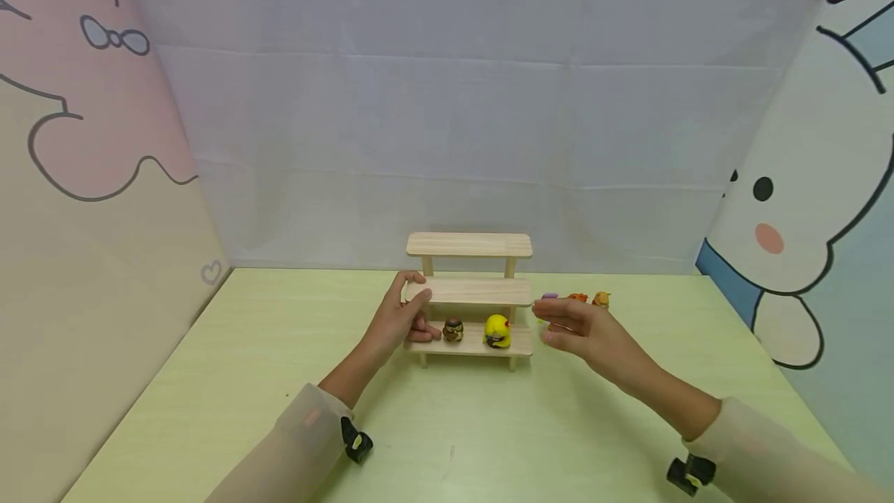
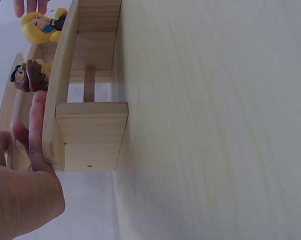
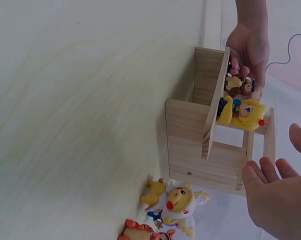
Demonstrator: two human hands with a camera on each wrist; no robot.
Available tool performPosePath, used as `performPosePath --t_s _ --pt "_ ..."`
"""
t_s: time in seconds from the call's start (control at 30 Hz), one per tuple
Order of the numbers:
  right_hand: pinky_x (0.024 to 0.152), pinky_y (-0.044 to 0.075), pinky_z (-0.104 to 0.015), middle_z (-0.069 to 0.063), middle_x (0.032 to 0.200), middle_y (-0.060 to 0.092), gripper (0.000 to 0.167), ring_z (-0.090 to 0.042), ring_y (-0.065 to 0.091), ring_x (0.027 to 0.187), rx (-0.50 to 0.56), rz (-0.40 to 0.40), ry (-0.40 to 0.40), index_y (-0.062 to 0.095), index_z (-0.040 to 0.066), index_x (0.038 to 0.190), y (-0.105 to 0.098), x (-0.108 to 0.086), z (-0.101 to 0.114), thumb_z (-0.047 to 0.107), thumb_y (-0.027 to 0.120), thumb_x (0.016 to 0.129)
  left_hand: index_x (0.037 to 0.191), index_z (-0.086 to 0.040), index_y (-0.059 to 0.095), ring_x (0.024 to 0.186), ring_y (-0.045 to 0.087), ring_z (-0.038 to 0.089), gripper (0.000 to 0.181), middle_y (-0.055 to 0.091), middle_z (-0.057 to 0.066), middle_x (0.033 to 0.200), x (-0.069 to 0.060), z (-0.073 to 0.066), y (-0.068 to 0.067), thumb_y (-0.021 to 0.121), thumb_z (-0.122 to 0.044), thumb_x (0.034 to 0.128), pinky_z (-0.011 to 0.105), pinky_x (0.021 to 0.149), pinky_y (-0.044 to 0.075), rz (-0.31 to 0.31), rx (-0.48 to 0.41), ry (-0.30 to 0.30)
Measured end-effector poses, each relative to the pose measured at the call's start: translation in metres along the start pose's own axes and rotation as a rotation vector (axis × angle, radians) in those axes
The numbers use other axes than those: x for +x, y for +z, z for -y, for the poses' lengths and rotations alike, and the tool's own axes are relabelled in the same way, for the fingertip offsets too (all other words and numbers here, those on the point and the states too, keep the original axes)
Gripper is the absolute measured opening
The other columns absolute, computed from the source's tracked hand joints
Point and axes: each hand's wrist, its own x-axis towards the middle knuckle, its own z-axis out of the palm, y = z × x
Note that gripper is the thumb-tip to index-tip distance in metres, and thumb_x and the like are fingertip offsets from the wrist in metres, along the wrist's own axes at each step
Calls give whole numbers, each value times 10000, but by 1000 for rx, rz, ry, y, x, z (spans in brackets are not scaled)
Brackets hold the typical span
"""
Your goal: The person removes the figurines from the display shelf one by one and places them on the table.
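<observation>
Fingers of the left hand (image 1: 393, 318) were bent round the left end of the shelf (image 1: 464, 292), gripping it; thumb and index finger lay at the middle board (image 1: 489, 290), the lower fingers at the bottom board (image 1: 472, 341); fingers of the right hand (image 1: 592, 332) were straight and held nothing; their tips were at the right end of the middle board, contact not determinable.

Shelf: pale wood, three stepped tiers, upright on the table (image 1: 279, 386) near its back edge, between the two hands; on the bottom board, a brown figure (image 1: 453, 330) stood just beside the left fingertips, whether touching could not be told; a yellow figure (image 1: 497, 331) stood upright to its right, apart from it.

Right of the shelf, partly hidden by the right hand in the head view, were more figures on the table; the right wrist view showed a white figure (image 3: 178, 204) with yellow face and red nose, a tan figure (image 3: 152, 194) close by it, and an orange figure (image 3: 137, 232), cut by the frame edge.

Outward: pale sleeves with a black device at each cuff; a creased white cloth (image 1: 454, 115) behind the table; cartoon panels at both sides, pink character left, white one right.
</observation>
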Motion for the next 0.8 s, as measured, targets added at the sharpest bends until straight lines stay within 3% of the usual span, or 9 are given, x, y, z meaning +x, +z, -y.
performPosePath --t_s 0.37,0.8 --pt "1128 465 -407 -231 1476 544 524 -423 518 1378 -27 15 25 528 -37 1444 29 10 -7 121 723 984 1374 -174 386 645 759 252 314 512 65 628 0 0 0 530 -252 1106 279 552 624 3 -2 2" --pt "1108 486 -374 -230 1498 521 542 -408 512 1388 14 -2 -1 517 -47 1454 43 20 -12 93 730 975 1367 -174 385 649 760 257 312 511 61 624 0 0 -1 530 -261 1106 285 553 626 13 -9 10"
